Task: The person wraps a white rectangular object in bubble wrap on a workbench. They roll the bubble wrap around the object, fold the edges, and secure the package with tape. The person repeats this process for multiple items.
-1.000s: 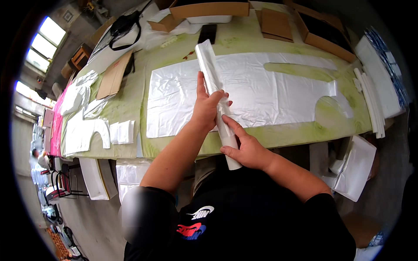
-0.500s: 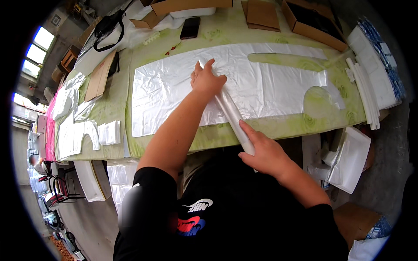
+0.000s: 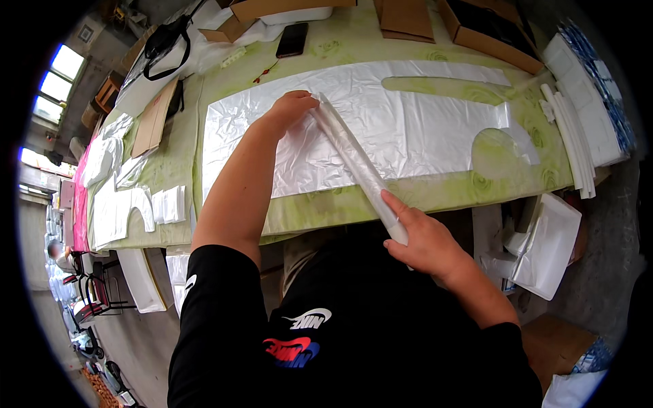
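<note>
A long, slim roll of translucent plastic film (image 3: 357,163) slants across the near edge of the table. My right hand (image 3: 425,239) grips its near end, thumb and fingers wrapped round it. At the far end my left hand (image 3: 292,111) is closed, its fingertips against the film; exactly what they pinch there is partly hidden. Beneath the roll, a large white plastic sheet (image 3: 428,132) lies spread and slightly wrinkled, with a long slot and a rounded cut-out towards its right end.
A green patterned cloth (image 3: 313,211) covers the table. Farther back are a phone (image 3: 292,40) and an open cardboard box (image 3: 486,34). Folded white plastic pieces (image 3: 122,214) lie at left, beside a cardboard sheet (image 3: 156,119). White tubes (image 3: 568,143) lean along the right edge.
My left hand has moved left from on top of the roll, its spread fingers now closed at the far end. My right hand and the roll's near end have shifted slightly right.
</note>
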Available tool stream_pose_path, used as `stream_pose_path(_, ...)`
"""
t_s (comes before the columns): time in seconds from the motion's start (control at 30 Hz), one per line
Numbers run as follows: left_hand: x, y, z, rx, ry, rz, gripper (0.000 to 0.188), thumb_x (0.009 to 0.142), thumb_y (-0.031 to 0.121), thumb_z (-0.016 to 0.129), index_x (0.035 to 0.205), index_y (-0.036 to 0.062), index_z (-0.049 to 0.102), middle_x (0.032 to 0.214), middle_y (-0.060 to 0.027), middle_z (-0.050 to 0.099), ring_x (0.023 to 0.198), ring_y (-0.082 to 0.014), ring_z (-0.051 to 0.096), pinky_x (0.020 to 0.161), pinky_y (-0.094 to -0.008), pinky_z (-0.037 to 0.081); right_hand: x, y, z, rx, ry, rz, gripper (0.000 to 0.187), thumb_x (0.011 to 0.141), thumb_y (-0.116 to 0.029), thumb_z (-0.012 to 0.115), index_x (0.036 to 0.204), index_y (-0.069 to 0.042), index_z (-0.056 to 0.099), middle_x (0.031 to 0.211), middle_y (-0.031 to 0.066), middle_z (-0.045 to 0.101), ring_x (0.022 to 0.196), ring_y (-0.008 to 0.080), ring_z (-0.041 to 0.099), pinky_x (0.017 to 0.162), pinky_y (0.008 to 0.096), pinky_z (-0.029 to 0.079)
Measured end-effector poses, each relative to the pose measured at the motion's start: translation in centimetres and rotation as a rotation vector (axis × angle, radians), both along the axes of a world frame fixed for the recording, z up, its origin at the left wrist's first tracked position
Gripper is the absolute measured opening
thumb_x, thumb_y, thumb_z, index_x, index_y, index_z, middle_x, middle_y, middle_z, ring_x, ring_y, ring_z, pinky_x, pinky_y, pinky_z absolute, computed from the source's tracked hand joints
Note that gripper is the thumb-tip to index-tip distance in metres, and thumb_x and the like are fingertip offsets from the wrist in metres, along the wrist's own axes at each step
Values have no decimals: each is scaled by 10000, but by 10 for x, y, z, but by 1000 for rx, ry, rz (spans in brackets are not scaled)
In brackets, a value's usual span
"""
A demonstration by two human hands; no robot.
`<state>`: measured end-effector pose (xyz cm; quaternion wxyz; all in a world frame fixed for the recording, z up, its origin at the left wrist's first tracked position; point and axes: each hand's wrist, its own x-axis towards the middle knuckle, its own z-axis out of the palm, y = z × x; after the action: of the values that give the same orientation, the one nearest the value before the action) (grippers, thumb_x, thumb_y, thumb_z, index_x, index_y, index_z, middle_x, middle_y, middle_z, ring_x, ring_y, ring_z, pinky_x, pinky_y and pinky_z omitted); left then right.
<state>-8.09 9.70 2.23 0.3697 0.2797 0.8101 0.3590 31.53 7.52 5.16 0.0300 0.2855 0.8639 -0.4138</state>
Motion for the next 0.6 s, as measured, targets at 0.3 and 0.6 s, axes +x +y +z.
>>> stream_pose_path(0.3, -32, 1, -4, 45, -212, -307, 518, 908, 369, 728, 1369, 141, 664, 1218, -39, 668, 1084, -169, 589, 955, -339, 458, 3, 2, -3, -177, 87, -47, 913, 848, -267, 716, 1649, -254, 280, 1313, 276, 637, 1169, 423, 655, 1016, 451, 522)
stream_pose_path(0.6, -24, 9, -16, -4, 2, -153, 563, 907, 335, 721, 1431, 151, 632, 1305, -52, 680, 1163, -194, 609, 976, -354, 492, 0, -3, 1, -185, 47, -81, 902, 854, -256, 715, 1647, -238, 288, 1352, 271, 625, 1187, 429, 650, 1020, 453, 522)
